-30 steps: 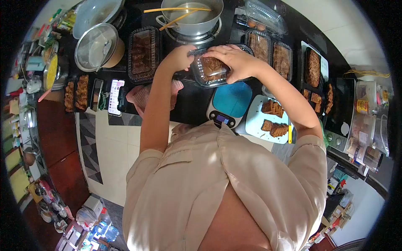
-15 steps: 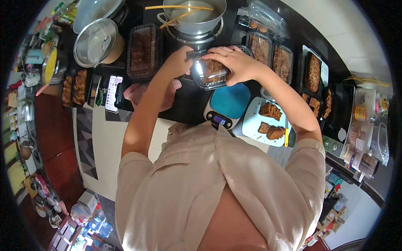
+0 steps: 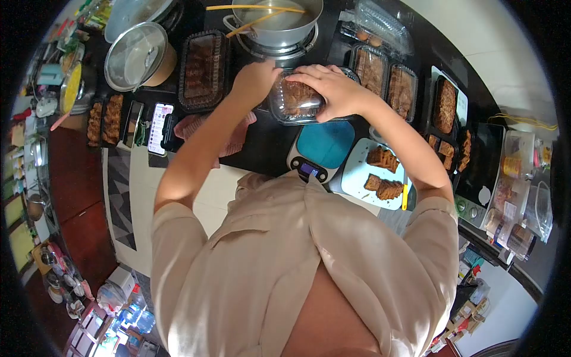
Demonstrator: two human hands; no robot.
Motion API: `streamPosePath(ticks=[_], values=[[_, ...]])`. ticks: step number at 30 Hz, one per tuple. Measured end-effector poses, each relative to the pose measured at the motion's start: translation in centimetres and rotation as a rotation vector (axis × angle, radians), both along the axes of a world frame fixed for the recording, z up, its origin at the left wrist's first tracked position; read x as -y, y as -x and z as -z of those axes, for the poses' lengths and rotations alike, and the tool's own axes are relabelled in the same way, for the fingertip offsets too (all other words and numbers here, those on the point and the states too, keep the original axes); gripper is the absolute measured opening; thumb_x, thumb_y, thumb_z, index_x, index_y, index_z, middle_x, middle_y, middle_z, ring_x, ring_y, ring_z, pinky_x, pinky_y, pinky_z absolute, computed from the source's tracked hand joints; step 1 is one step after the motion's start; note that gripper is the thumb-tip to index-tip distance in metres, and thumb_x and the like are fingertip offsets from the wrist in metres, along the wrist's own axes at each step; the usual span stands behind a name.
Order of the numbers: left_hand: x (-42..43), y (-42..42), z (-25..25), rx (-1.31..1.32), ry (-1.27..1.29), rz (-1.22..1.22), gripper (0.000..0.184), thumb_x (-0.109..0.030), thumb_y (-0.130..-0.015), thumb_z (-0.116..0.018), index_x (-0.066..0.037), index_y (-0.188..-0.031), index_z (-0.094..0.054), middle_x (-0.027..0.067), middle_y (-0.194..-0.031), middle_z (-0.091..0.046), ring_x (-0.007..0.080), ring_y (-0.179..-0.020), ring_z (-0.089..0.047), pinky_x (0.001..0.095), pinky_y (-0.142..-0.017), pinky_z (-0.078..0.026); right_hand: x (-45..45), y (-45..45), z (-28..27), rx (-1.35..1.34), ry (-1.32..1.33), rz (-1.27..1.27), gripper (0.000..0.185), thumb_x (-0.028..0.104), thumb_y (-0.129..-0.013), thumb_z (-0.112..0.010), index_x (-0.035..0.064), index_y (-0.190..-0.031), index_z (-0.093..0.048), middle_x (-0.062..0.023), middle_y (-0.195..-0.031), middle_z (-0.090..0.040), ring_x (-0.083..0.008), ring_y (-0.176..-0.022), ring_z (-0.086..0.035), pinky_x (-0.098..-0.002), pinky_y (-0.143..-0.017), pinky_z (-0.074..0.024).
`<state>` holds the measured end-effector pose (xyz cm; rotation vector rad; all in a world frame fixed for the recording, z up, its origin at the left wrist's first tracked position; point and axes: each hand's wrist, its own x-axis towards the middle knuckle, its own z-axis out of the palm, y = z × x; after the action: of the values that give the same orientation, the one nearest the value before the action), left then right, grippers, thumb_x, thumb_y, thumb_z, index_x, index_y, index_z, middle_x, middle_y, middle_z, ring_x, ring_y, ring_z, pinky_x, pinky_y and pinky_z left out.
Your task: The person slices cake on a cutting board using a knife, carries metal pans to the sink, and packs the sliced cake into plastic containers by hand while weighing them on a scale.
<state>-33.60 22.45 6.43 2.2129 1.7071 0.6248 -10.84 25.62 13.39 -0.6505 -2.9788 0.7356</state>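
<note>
A clear-lidded plastic food container [image 3: 297, 102] with brown sliced food inside sits on the black counter in front of me. My right hand [image 3: 333, 90] lies across its lid, with fingers over the far side and thumb at the near edge, gripping it. At the far left corner, my left hand [image 3: 257, 82] has its fingers curled against the rim; the fingertips are partly hidden. Just nearer to me stands a kitchen scale [image 3: 323, 146] with a blue top. Beside it, a pale cutting board [image 3: 355, 172] carries cut brown pieces [image 3: 383, 159] and a yellow-handled knife [image 3: 405, 197].
Behind the container, a pot [image 3: 279, 30] with chopsticks rests on a burner. More filled containers [image 3: 203, 70] stand left and right. A pink cloth [image 3: 238, 140], a lit phone [image 3: 159, 129] and a steel bowl [image 3: 135, 62] are to the left. An oven [image 3: 480, 157] stands at right.
My left hand has shifted slightly up and right along the container's left edge, and its elbow has swung outward. My right hand stays on the lid. The view has shifted slightly.
</note>
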Motion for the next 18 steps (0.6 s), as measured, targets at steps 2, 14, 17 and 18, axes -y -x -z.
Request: streamPosePath(ticks=[2, 14, 17, 18], values=[[0.8, -0.7, 0.8, 0.325, 0.198, -0.255, 0.028, -0.027, -0.091, -0.052, -0.001, -0.101, -0.052, 0.0149, -0.064, -0.061, 0.0267, -0.054, -0.063, 0.0389, -0.051, -0.048, 0.1, 0.0, 0.3, -0.060, -0.060, 0.047, 0.098, 0.030, -0.045, -0.076, 0.0213, -0.134, -0.038, -0.0137, -0.131, -0.044, -0.0305, -0.119, -0.043, -0.0448, -0.093, -0.0323], [7.6, -2.1, 1.3, 1.212, 0.428, -0.500, 0.047, -0.007, -0.085, -0.039, 0.004, -0.131, -0.032, 0.0206, -0.079, -0.062, 0.0236, -0.052, -0.063, 0.0310, -0.050, -0.056, 5.2, 4.3, 1.2, -0.043, -0.202, 0.570, 0.096, 0.043, -0.059, -0.077, 0.0171, -0.139, -0.032, -0.0157, -0.126, -0.047, -0.0316, -0.118, -0.043, -0.0458, -0.092, -0.0356], [7.2, -1.7, -0.2, 1.170, 0.478, -0.535, 0.050, -0.002, -0.082, -0.044, 0.004, -0.130, -0.035, 0.0196, -0.088, -0.061, 0.0215, -0.055, -0.063, 0.0297, -0.053, -0.057, 3.2, 2.7, 1.1, -0.205, 0.072, 0.658, 0.087, 0.045, -0.067, -0.073, 0.0130, -0.138, -0.034, -0.0172, -0.122, -0.053, -0.0323, -0.112, -0.048, -0.0443, -0.092, -0.0360], [7.0, -1.6, -0.2, 1.206, 0.480, -0.523, 0.052, -0.001, -0.081, -0.045, 0.004, -0.131, -0.034, 0.0186, -0.089, -0.061, 0.0199, -0.055, -0.063, 0.0293, -0.054, -0.057, 2.4, 1.8, 1.5, -0.346, 0.082, 0.648, 0.076, 0.044, -0.074, -0.069, 0.0093, -0.135, -0.039, -0.0190, -0.117, -0.057, -0.0320, -0.107, -0.052, -0.0409, -0.092, -0.0376]])
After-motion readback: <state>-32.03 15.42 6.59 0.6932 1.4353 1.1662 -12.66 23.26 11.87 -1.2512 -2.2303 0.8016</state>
